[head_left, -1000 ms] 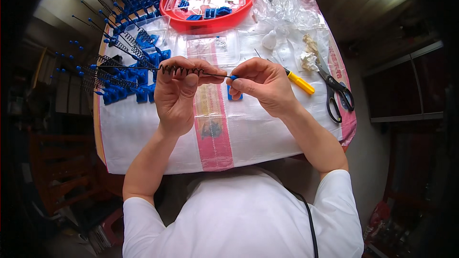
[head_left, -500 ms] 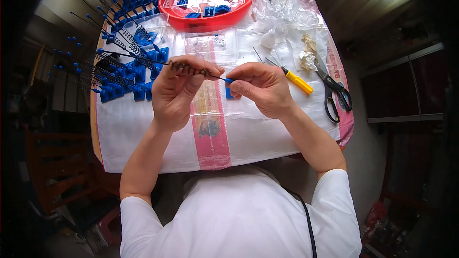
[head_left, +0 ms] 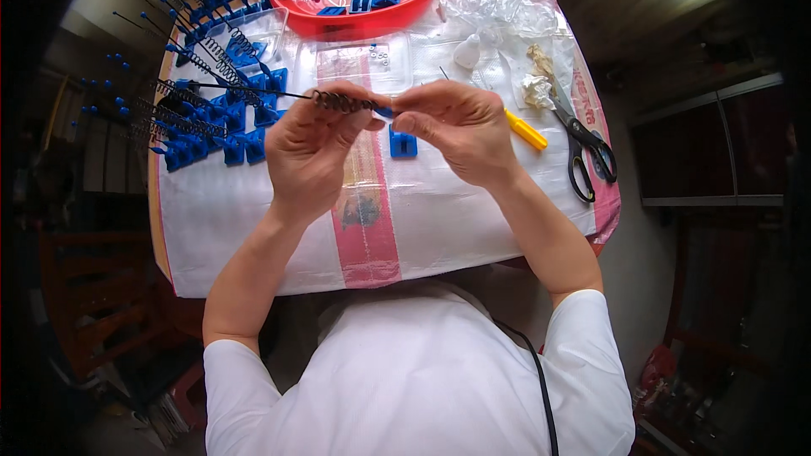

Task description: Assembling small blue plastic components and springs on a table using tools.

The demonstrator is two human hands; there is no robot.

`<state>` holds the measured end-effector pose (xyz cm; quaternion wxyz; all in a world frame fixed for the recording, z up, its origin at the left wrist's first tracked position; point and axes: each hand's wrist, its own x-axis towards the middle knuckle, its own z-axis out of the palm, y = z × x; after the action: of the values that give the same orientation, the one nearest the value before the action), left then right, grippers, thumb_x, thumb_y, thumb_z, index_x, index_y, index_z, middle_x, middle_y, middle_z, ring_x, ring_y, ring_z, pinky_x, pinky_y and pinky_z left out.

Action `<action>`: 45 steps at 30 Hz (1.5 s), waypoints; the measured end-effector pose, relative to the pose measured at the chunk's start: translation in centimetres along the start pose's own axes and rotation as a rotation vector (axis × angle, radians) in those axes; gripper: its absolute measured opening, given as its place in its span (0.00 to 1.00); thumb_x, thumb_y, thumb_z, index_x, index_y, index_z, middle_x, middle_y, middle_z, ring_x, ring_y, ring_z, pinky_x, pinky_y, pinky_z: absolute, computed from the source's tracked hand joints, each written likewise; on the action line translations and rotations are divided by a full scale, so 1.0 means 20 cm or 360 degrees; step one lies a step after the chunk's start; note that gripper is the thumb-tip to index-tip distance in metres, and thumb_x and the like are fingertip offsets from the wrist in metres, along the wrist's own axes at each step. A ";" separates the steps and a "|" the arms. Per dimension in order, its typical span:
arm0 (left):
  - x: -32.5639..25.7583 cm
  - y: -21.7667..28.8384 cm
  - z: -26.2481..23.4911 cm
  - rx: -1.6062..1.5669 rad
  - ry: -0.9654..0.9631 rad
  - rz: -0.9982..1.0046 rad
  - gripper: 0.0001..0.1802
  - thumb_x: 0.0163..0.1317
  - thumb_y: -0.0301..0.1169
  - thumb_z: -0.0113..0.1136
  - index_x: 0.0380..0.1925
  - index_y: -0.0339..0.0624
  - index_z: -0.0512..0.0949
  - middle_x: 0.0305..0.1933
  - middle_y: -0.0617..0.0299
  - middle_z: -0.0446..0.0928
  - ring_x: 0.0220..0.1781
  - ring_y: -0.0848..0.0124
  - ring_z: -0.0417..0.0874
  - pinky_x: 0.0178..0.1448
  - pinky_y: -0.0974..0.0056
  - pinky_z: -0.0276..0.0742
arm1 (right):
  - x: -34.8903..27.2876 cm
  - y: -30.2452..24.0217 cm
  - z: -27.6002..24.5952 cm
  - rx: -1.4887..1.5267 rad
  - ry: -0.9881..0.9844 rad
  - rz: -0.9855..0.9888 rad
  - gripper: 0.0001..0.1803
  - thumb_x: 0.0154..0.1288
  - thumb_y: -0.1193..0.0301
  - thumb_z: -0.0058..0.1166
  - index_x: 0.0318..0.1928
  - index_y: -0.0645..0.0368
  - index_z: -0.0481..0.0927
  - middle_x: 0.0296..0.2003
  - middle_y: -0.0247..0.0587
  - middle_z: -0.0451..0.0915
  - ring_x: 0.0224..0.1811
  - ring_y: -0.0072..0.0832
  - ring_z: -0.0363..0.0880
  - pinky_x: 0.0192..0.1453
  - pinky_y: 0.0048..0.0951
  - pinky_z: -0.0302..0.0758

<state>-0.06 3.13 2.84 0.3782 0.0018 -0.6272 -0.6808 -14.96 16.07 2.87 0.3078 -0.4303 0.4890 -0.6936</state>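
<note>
Between the fingers of my left hand [head_left: 300, 152] is a black coil spring [head_left: 340, 102], with a thin dark rod sticking out of it to the left. My right hand [head_left: 469, 131] pinches a small blue piece [head_left: 384, 112] at the spring's right end. The two hands are close together above the table, fingertips nearly meeting. Just below them on the table lies a blue block with a slot [head_left: 404, 145]. How the rod runs inside the spring is partly hidden by my fingers.
Many blue bases with springs and rods [head_left: 228, 122] crowd the left. Behind stands a red basin [head_left: 287, 21] holding a clear tray with blue parts. A clear tray of small nuts [head_left: 405, 67], a yellow-handled screwdriver [head_left: 525, 130], black scissors [head_left: 583, 139] and crumpled clear plastic [head_left: 498, 0] lie around.
The blue piece and the spring's right end have come together, covering the bare stretch of rod between them. My right hand has moved slightly left, and the whole view has shifted a little.
</note>
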 end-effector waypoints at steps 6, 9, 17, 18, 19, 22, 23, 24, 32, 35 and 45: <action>0.04 0.05 -0.07 -0.0007 0.0038 0.0060 0.11 0.68 0.18 0.58 0.50 0.34 0.78 0.48 0.52 0.83 0.52 0.63 0.86 0.54 0.60 0.88 | -0.01 -0.17 -0.10 -0.1687 -0.0160 -0.0046 0.19 0.53 0.70 0.74 0.45 0.62 0.84 0.39 0.42 0.84 0.37 0.28 0.82 0.41 0.28 0.79; 0.07 0.07 -0.07 0.0120 0.0039 0.0034 0.11 0.68 0.18 0.57 0.49 0.35 0.79 0.48 0.51 0.83 0.52 0.61 0.86 0.54 0.59 0.88 | -0.07 -0.05 -0.10 -0.1737 -0.0316 -0.0056 0.18 0.54 0.68 0.73 0.44 0.60 0.84 0.37 0.43 0.82 0.38 0.35 0.82 0.44 0.33 0.78; 0.17 -0.05 -0.04 0.0270 0.0064 -0.0046 0.10 0.71 0.21 0.58 0.50 0.36 0.78 0.45 0.61 0.83 0.48 0.76 0.84 0.53 0.69 0.82 | 0.04 0.14 -0.04 -0.1700 -0.0309 -0.0104 0.10 0.61 0.68 0.63 0.39 0.60 0.84 0.37 0.48 0.81 0.44 0.45 0.81 0.51 0.41 0.77; 0.17 -0.08 -0.03 0.0289 0.0084 -0.0047 0.09 0.71 0.22 0.57 0.50 0.36 0.78 0.45 0.61 0.83 0.48 0.76 0.84 0.53 0.69 0.82 | 0.06 0.15 -0.05 -0.1708 -0.0280 -0.0135 0.10 0.60 0.68 0.64 0.39 0.61 0.84 0.37 0.48 0.81 0.43 0.44 0.81 0.50 0.41 0.77; 0.18 -0.11 -0.03 0.0290 0.0129 -0.0042 0.09 0.72 0.22 0.56 0.50 0.37 0.78 0.45 0.62 0.83 0.47 0.76 0.83 0.52 0.69 0.82 | 0.08 0.17 -0.06 -0.1716 -0.0249 -0.0165 0.10 0.60 0.68 0.64 0.39 0.61 0.84 0.36 0.47 0.81 0.41 0.44 0.81 0.49 0.40 0.77; 0.15 -0.17 -0.06 0.0289 0.0192 -0.0038 0.09 0.73 0.23 0.56 0.51 0.37 0.77 0.46 0.61 0.82 0.47 0.76 0.83 0.52 0.69 0.82 | 0.08 0.12 -0.07 -0.1763 -0.0146 -0.0187 0.13 0.58 0.66 0.69 0.38 0.62 0.84 0.34 0.46 0.82 0.39 0.41 0.82 0.46 0.39 0.78; 0.13 -0.19 -0.08 0.0301 0.0208 -0.0028 0.10 0.73 0.23 0.54 0.52 0.37 0.76 0.46 0.61 0.82 0.48 0.76 0.83 0.51 0.69 0.82 | 0.06 0.07 -0.10 -0.1767 -0.0109 -0.0134 0.14 0.57 0.66 0.70 0.39 0.62 0.84 0.34 0.46 0.82 0.38 0.40 0.83 0.45 0.39 0.78; 0.13 -0.19 -0.09 0.0292 0.0208 -0.0021 0.10 0.73 0.23 0.54 0.52 0.37 0.75 0.46 0.61 0.82 0.48 0.76 0.83 0.51 0.69 0.82 | 0.04 0.02 -0.14 -0.1771 -0.0073 -0.0082 0.15 0.56 0.65 0.71 0.39 0.62 0.84 0.33 0.46 0.82 0.38 0.40 0.83 0.45 0.39 0.78; 0.14 -0.19 -0.07 0.0286 0.0239 0.0065 0.10 0.73 0.23 0.54 0.53 0.36 0.73 0.46 0.55 0.82 0.47 0.69 0.84 0.48 0.66 0.83 | 0.19 0.07 -0.49 -0.2148 0.0565 -0.0118 0.24 0.55 0.57 0.73 0.40 0.66 0.83 0.39 0.53 0.84 0.44 0.44 0.83 0.50 0.39 0.78; 0.12 -0.21 -0.05 0.0213 0.0273 0.0119 0.10 0.73 0.22 0.54 0.52 0.36 0.73 0.46 0.57 0.82 0.47 0.73 0.83 0.48 0.69 0.81 | 0.26 0.12 -0.51 -0.2001 0.0478 0.0185 0.25 0.54 0.58 0.72 0.40 0.69 0.83 0.41 0.56 0.84 0.48 0.48 0.83 0.55 0.41 0.77; 0.08 -0.25 -0.09 0.0214 0.0335 0.0118 0.10 0.73 0.21 0.52 0.53 0.37 0.73 0.46 0.55 0.81 0.47 0.69 0.84 0.45 0.67 0.81 | 0.21 -0.10 -0.41 -0.1918 0.0414 0.0274 0.18 0.58 0.63 0.69 0.36 0.66 0.81 0.29 0.44 0.84 0.31 0.29 0.84 0.38 0.30 0.79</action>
<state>-2.90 0.47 -1.17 0.4658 0.0753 -0.6279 -0.6189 -24.28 16.56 4.72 0.0034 -0.3994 0.8609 -0.3153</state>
